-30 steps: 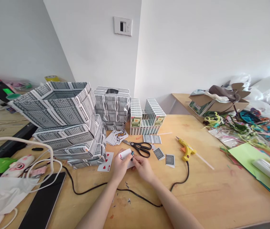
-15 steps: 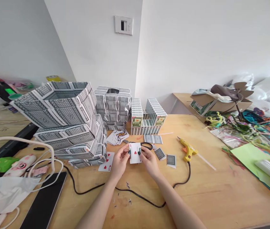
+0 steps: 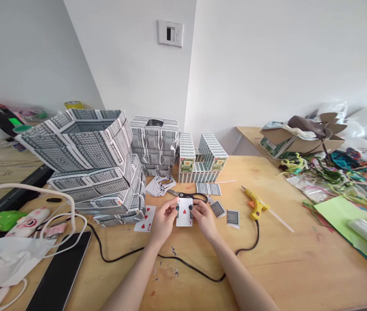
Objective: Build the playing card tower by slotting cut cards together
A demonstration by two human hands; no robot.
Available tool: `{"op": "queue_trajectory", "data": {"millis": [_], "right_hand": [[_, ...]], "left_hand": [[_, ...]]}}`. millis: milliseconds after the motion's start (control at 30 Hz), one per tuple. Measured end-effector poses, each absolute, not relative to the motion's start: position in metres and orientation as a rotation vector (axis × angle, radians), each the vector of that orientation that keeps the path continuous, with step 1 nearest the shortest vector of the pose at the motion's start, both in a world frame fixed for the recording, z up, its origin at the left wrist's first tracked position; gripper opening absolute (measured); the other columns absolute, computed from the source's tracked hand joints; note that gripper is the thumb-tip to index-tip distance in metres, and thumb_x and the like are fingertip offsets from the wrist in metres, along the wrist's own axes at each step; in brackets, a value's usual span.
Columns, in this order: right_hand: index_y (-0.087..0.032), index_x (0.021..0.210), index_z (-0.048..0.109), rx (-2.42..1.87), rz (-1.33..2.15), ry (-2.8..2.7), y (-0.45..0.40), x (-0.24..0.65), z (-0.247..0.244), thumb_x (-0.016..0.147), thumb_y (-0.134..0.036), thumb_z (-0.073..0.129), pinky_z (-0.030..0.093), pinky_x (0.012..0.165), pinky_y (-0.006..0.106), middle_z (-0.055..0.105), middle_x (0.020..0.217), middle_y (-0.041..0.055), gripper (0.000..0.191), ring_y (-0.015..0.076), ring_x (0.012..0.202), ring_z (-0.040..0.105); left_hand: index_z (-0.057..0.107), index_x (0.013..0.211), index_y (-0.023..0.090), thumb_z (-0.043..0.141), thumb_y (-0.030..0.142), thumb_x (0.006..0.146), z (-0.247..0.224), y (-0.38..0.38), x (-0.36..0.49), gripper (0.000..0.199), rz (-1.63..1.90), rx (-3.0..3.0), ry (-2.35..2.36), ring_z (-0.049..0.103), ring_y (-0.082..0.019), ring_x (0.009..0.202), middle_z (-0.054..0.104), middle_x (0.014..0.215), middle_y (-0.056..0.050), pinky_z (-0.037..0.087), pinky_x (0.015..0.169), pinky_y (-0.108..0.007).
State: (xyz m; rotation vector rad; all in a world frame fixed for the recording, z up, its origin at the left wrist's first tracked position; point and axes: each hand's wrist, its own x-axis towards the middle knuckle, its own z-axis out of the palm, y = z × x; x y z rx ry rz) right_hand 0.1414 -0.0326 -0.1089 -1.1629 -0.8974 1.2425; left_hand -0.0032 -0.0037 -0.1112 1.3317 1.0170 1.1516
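An ace of hearts card [image 3: 185,212] is held upright by its two side edges, face toward me. My left hand [image 3: 167,218] pinches its left edge, and my right hand [image 3: 202,218] pinches the right one. Behind the card lie black-handled scissors [image 3: 200,198]. Small face-down cards [image 3: 233,217] rest to the right of my right hand. Beside my left wrist is a hearts card [image 3: 144,219], face up. A fan of loose cards [image 3: 160,185] lies farther back. The yellow glue gun [image 3: 255,204] rests on its side at the right.
Tall folded-card structures [image 3: 89,151] stand at the left and back left. Stacked card boxes [image 3: 199,177] stand at the back. A black cord [image 3: 183,260] crosses the table under my forearms. Green paper [image 3: 345,220] and craft scraps lie right, a dark tablet [image 3: 62,272] left.
The card has moved slightly down and toward me, showing its lower corner letter; the fingers have shifted a little at its edges. The camera view has moved slightly.
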Motion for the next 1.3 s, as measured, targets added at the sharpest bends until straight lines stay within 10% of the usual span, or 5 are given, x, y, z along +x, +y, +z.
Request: {"op": "queue_trajectory", "data": {"millis": [1300], "right_hand": [[-0.018, 0.082, 0.053, -1.151, 1.253, -0.872, -0.037, 0.138, -0.099, 0.069, -0.033, 0.058, 0.036, 0.048, 0.021, 0.052, 0.060, -0.0025, 0.020, 0.0104, 0.050, 0.045]], "left_hand": [[0.064, 0.098, 0.015, 0.055, 0.030, 0.070, -0.100, -0.010, 0.005, 0.034, 1.074, 1.156, 1.025, 0.057, -0.017, 0.075, 0.066, 0.090, -0.005, 0.045, 0.063, -0.024]]}}
